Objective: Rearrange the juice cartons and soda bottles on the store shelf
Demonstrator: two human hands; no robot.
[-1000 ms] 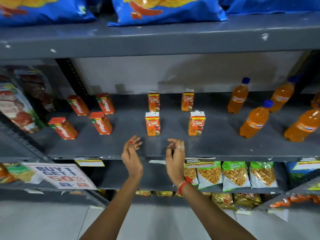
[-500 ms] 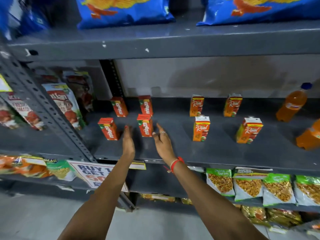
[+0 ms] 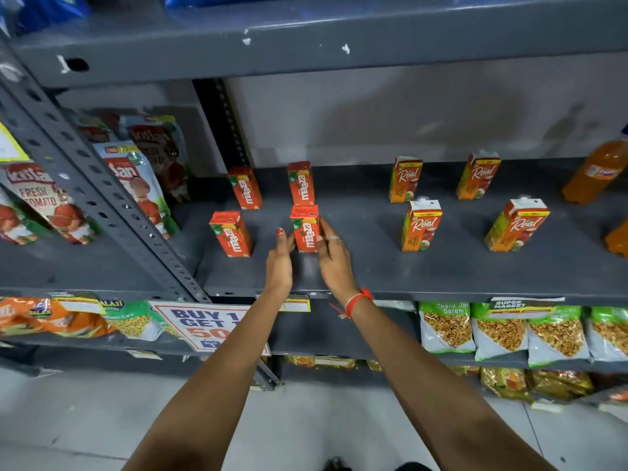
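Hands frame the front-right small red cardboard Maaza juice carton (image 3: 305, 228) on the dark grey metal store shelf (image 3: 373, 277): the left hand (image 3: 279, 263) lies against its left face, the right hand (image 3: 334, 258) against its right face, fingers extended and pressed flat to the sides. Judged a two-handed clasp just forming; the carton appears upright and seated on the shelf, not lifted.

Three matching red cartons stand nearby: one to the left in the front row (image 3: 231, 234), two behind (image 3: 245, 188) (image 3: 301, 182). Four taller orange Real juice cartons stand well apart to the right, two at the back (image 3: 405, 178) (image 3: 478, 175) and two in front (image 3: 421, 225) (image 3: 517, 225).

Step in hand, by judgement: squaring or shifting this one carton within the red group. The next move calls for even pressure from both sides and a level slide or short lift, as the box is narrow and light and could tip toward the carton behind it.

Limits of view: an orange plastic soda bottle (image 3: 593, 171) is cut by the right frame edge, its cap out of view; a second orange object at the right edge is only partly seen. The carton's foot is screened by the fingers, so contact with the shelf cannot be confirmed. The thumbs are not clearly visible.
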